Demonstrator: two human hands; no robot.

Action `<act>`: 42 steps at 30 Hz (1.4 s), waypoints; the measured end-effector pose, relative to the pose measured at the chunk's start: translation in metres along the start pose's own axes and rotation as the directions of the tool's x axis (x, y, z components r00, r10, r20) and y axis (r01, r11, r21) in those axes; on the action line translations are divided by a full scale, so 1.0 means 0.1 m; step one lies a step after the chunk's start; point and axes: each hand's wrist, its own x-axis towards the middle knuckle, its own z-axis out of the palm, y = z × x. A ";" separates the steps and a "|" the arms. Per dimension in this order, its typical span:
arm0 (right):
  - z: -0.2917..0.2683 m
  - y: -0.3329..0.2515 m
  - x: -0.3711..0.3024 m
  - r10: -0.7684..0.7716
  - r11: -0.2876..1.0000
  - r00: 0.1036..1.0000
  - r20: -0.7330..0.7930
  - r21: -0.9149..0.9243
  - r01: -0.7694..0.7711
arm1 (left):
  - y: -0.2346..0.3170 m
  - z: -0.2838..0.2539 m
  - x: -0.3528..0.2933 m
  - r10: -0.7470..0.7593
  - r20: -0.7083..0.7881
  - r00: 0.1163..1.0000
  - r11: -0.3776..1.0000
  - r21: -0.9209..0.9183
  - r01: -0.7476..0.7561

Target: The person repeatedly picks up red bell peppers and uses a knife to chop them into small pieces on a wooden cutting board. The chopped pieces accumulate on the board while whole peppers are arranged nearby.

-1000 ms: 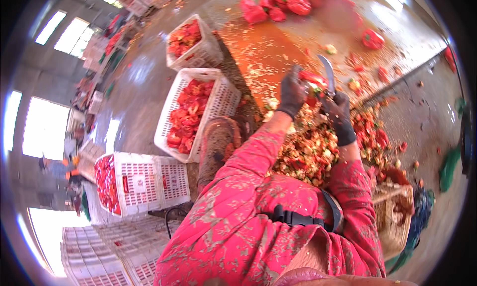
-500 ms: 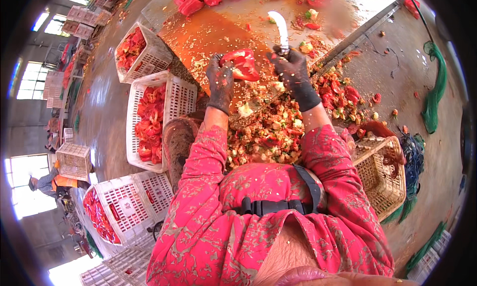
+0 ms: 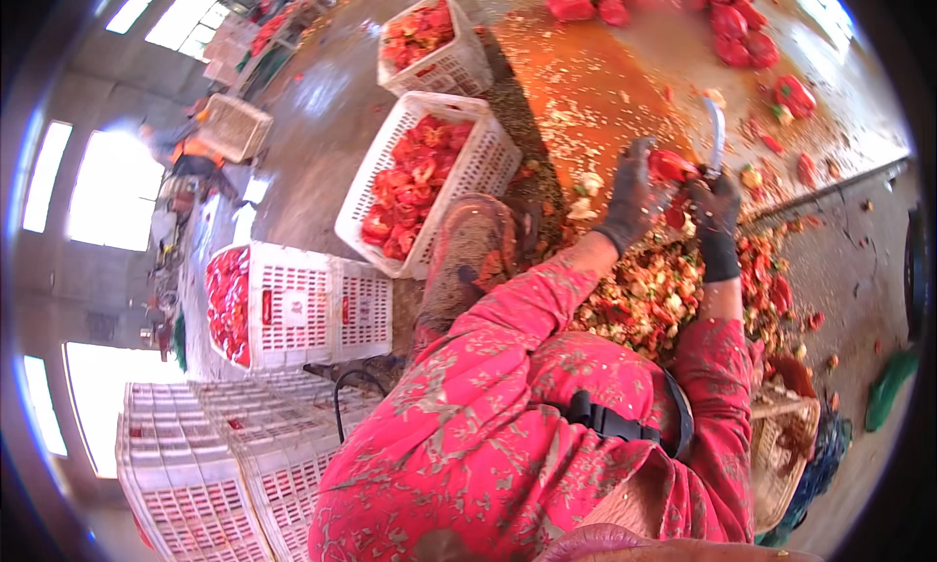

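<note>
My left hand (image 3: 632,193), in a dark glove, grips a red pepper (image 3: 673,164) above the edge of the wet orange-stained table (image 3: 586,84). My right hand (image 3: 717,216), also gloved, holds a knife (image 3: 715,133) with its blade pointing up, right beside the pepper. Under both hands lies a heap of pepper cores, seeds and scraps (image 3: 664,289). Whole red peppers (image 3: 722,16) lie further back on the table. My red sleeves are spattered with seeds.
White plastic crates of cut red peppers (image 3: 420,172) (image 3: 434,35) stand to my left, with another on its side (image 3: 283,303) and empty stacks (image 3: 224,464) below. A wicker basket (image 3: 786,445) sits by my right side. A person in orange (image 3: 190,157) works far left.
The view has swung, shifting the crates and table rightward. My hands stay together on the pepper and knife at the table edge.
</note>
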 end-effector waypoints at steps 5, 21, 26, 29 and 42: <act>-0.07 -0.32 -0.11 -0.199 0.894 0.980 -0.004 -0.410 0.180 | 0.14 0.05 0.00 -0.265 0.154 0.952 0.929 0.305 0.209; -0.02 -0.16 -0.02 0.084 0.965 0.995 -0.058 0.255 -0.067 | -0.64 -0.02 0.18 0.044 0.051 0.998 0.951 0.305 -0.058; -0.07 -0.18 0.00 -0.099 0.991 0.976 -0.196 0.067 0.113 | -0.71 -0.54 0.24 -0.366 0.255 0.895 0.883 -0.208 0.421; -0.12 -0.20 0.02 -0.207 0.972 0.936 -0.285 -0.168 0.164 | 0.07 -0.40 0.20 -0.270 0.408 0.872 0.928 -0.130 0.348; -0.12 -0.26 0.03 0.134 0.767 0.948 -0.289 0.637 0.085 | 0.27 -0.29 0.30 -0.048 0.898 0.437 0.481 -0.362 0.798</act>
